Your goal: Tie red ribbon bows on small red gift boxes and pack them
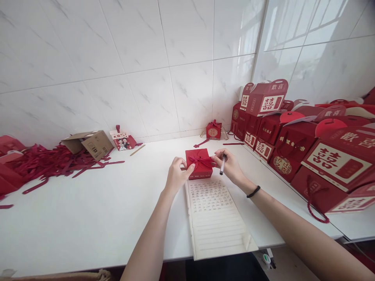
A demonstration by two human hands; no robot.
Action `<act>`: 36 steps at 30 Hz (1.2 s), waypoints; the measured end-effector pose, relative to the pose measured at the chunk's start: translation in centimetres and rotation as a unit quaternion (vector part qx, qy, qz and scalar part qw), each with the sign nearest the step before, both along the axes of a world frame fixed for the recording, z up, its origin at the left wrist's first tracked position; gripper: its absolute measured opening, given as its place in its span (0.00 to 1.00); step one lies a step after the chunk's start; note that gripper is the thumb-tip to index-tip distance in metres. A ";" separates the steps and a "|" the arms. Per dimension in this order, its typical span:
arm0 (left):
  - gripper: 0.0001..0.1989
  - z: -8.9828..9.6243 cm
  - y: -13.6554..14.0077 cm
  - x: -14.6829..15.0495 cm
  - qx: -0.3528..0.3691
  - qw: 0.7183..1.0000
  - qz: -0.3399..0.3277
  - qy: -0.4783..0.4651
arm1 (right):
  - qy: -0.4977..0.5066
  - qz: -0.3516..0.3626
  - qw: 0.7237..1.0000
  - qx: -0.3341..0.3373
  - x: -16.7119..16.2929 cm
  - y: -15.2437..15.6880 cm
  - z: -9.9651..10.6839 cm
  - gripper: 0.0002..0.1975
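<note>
A small red gift box (pixel 200 172) tied with a red ribbon bow (pixel 199 160) sits on the white table, just beyond a lined notepad (pixel 216 230) with rows of handwriting on its upper half. My left hand (pixel 178 173) grips the box's left side, thumb at the front by the bow. On the right, my right hand (pixel 230 166) has a pen (pixel 223 164) held between its fingers, tip end pointing down. Its fingertips also touch the bow's right end; whether they pinch the ribbon is hard to make out.
Stacked red gift boxes (pixel 334 160) line the right side. A heap of red ribbon strips (pixel 49 162) lies left, beside an open cardboard box (pixel 98 145) and a printed carton (pixel 123 141). Another small tied box (pixel 213 130) stands by the tiled wall.
</note>
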State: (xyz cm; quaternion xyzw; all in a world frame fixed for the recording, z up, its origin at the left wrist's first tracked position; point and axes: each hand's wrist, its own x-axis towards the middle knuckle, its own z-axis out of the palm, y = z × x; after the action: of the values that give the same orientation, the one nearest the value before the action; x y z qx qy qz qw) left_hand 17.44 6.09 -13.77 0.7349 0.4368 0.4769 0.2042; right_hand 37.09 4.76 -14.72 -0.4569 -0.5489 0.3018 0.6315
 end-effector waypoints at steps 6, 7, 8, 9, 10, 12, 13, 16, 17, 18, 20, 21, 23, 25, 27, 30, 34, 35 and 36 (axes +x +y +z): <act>0.13 -0.2 0.1 0.0 -0.006 1.000 -0.013 0.005 | 0.016 0.003 1.000 -0.015 -0.1 0.0 0.0 0.25; 0.14 -0.2 0.1 0.0 -0.007 1.000 -0.007 0.007 | 0.027 0.005 0.999 -0.023 -0.1 0.0 0.0 0.26; 0.14 -0.2 0.2 0.1 -0.010 1.000 0.000 0.006 | 0.041 0.009 0.999 -0.031 -0.2 0.0 0.1 0.27; 0.14 -0.2 0.2 0.1 -0.017 1.000 0.008 -0.001 | 0.057 0.015 0.998 -0.037 -0.2 0.0 0.2 0.27; 0.14 -0.2 0.1 0.2 -0.027 0.999 0.016 -0.011 | 0.072 0.021 0.996 -0.039 -0.2 0.0 0.2 0.27; 0.13 -0.1 0.2 0.1 -0.056 0.997 0.032 -0.045 | 0.098 0.028 0.994 -0.034 -0.1 0.1 0.3 0.27; 0.13 0.0 0.2 0.1 -0.072 0.994 0.040 -0.069 | 0.107 0.025 0.994 -0.029 0.0 0.2 0.4 0.27; 0.13 0.2 0.6 -0.4 -0.115 0.977 0.072 -0.166 | 0.127 -0.007 0.992 -0.013 0.7 0.8 0.2 0.28; 0.13 0.2 0.8 -0.6 -0.123 0.968 0.084 -0.202 | 0.131 -0.022 0.991 -0.007 1.1 1.0 0.1 0.28; 0.13 0.2 1.1 -0.8 -0.127 0.958 0.094 -0.239 | 0.134 -0.039 0.990 -0.002 1.5 1.3 0.0 0.28; 0.12 0.1 1.7 -1.4 -0.131 0.928 0.107 -0.332 | 0.139 -0.069 0.988 0.005 2.5 1.8 -0.3 0.27; 0.11 0.1 2.0 -1.8 -0.132 0.909 0.111 -0.380 | 0.140 -0.082 0.987 0.006 3.0 2.0 -0.4 0.27; 0.10 0.1 2.6 -2.7 -0.130 0.867 0.126 -0.463 | 0.142 -0.108 0.984 0.006 4.2 2.4 -0.6 0.26; 0.09 0.2 3.1 -3.8 -0.128 0.834 0.154 -0.513 | 0.139 -0.128 0.982 0.006 5.2 2.7 -0.8 0.25; 0.08 0.3 3.4 -4.9 -0.131 0.812 0.177 -0.540 | 0.124 -0.131 0.984 0.003 5.8 2.7 -0.8 0.25; 0.07 0.3 3.4 -5.7 -0.143 0.792 0.186 -0.564 | 0.087 -0.113 0.990 -0.002 5.8 2.6 -0.7 0.25; 0.11 0.3 3.2 -5.7 -0.155 0.785 0.185 -0.571 | 0.039 -0.129 0.991 0.022 5.7 2.2 -0.4 0.24; 0.12 0.3 3.2 -5.6 -0.156 0.785 0.188 -0.570 | 0.017 -0.146 0.989 0.032 5.9 2.1 -0.3 0.23; 0.12 0.3 3.2 -5.6 -0.156 0.784 0.194 -0.568 | -0.026 -0.165 0.985 0.040 6.3 2.0 -0.3 0.22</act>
State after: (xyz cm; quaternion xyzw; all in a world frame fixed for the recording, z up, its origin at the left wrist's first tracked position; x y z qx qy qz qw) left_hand 11.84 9.29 -13.51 0.1886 0.4438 0.7628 0.4307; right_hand 43.37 6.78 -15.02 -0.5233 -0.4938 0.1595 0.6759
